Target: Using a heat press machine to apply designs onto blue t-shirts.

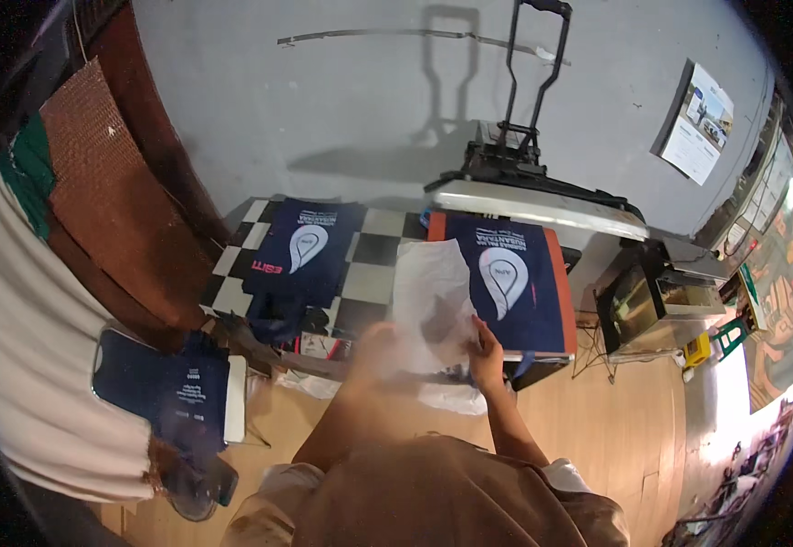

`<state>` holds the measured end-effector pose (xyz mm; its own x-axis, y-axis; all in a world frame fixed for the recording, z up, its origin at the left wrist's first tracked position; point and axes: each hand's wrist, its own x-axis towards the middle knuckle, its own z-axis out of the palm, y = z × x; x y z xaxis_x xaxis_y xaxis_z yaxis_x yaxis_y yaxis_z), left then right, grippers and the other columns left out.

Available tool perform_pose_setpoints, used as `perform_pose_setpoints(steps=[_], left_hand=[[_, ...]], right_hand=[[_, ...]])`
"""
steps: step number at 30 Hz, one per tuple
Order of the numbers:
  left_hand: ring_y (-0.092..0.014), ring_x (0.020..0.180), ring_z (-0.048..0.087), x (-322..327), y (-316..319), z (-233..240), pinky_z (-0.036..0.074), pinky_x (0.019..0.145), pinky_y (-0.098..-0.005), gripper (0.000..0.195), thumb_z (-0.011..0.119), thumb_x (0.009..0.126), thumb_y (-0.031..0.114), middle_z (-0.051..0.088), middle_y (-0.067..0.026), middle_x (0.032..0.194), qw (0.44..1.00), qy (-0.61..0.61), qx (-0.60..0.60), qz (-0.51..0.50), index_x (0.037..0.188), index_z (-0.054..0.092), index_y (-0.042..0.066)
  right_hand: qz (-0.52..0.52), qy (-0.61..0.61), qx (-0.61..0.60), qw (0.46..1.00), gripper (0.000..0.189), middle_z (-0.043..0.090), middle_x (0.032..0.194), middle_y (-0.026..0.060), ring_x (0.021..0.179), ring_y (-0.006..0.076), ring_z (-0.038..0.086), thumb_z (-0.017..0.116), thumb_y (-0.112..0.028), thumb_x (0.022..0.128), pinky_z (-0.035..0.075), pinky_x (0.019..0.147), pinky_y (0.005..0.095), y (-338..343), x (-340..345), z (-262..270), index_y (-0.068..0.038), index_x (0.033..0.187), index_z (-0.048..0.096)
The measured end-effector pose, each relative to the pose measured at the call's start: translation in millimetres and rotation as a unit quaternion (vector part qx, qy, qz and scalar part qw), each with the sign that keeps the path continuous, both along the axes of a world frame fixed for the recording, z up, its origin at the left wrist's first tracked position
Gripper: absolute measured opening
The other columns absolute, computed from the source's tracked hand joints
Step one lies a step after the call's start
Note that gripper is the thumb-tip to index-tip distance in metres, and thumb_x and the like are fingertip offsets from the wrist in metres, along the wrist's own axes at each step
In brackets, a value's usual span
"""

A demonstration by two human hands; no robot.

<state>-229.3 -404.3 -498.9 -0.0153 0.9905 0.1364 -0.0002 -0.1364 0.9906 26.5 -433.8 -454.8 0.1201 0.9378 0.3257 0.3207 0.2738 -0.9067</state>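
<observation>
A thin, wrinkled white translucent sheet [430,301] spans the space between my hands. The fingers and thumb of my right hand [487,355] pinch its right edge, beside a navy fabric bag [540,287] with orange sides and a white drop-shaped print. The sheet overlaps this bag's left part. My left hand [374,352] is at the sheet's lower left edge, but haze and blur hide its fingers. Farther left, navy bags [317,239] with a similar white print lie on a black-and-white checkered table [372,249], their handles hanging toward its front edge.
Behind the orange-sided bag stands a machine with a pale plate [540,205] and tall black handle [540,75], perhaps a heat press. Navy printed fabric pieces [177,383] rest on a stand at left, beside a white cloth [47,342]. A glass tank [663,301] stands right.
</observation>
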Motion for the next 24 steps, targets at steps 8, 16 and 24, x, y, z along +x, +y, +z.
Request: perform_pose_setpoints(steps=[8, 16, 24], left_hand=[[-0.009, 0.068, 0.057, -81, 39, 57, 0.045, 0.061, -0.0238, 0.048, 0.059, 0.084, 0.001, 0.064, -0.0005, 0.084, 0.988, 0.112, 0.063, -0.082, 0.132, 0.059, 0.007], [-0.015, 0.096, 0.062, -147, 117, -61, 0.050, 0.083, -0.0289, 0.049, 0.060, 0.084, 0.001, 0.066, -0.0084, 0.111, 0.993, 0.059, 0.049, -0.089, 0.133, 0.057, 0.002], [-0.028, 0.118, 0.055, -141, 145, -90, 0.045, 0.099, -0.0425, 0.053, 0.063, 0.082, -0.001, 0.055, -0.0192, 0.134, 0.924, 0.339, 0.078, -0.156, 0.134, 0.053, 0.002]], right_hand=[[0.035, 0.024, -0.023, 0.999, 0.059, 0.057, 0.134, 0.0153, 0.124, 0.0210, 0.054, 0.053, 0.010, 0.084, 0.041, 0.104, 0.0332, 43, -108, 7, -0.001, 0.141, 0.046], [-0.016, -0.044, -0.159, 0.986, 0.061, 0.057, 0.131, 0.0232, 0.119, 0.0318, 0.059, 0.058, -0.001, 0.082, 0.047, 0.097, 0.0362, 72, -180, -6, -0.005, 0.141, 0.047], [-0.109, -0.116, -0.079, 0.984, 0.065, 0.051, 0.140, 0.0222, 0.128, 0.0353, 0.050, 0.059, 0.000, 0.080, 0.041, 0.105, 0.0388, 117, -167, -135, -0.004, 0.143, 0.044]])
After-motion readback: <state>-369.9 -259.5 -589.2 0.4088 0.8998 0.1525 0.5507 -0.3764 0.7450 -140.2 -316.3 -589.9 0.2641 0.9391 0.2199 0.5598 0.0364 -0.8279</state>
